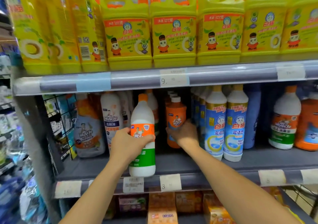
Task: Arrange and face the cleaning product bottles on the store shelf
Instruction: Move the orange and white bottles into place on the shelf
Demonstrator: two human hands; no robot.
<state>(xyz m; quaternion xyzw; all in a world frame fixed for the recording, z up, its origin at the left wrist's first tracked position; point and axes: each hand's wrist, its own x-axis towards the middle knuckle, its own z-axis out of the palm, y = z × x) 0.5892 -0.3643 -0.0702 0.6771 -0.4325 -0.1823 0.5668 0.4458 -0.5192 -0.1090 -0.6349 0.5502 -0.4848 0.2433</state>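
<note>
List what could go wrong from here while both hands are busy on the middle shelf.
1. The left hand holds the white bottle out past the shelf edge; a slip would likely drop it to the floor.
2. The right hand grips the orange bottle close beside the blue-labelled bottles; pulling it out could knock them over.
3. The white bottle partly hides the gap behind it, so setting it back may bump bottles there.
</note>
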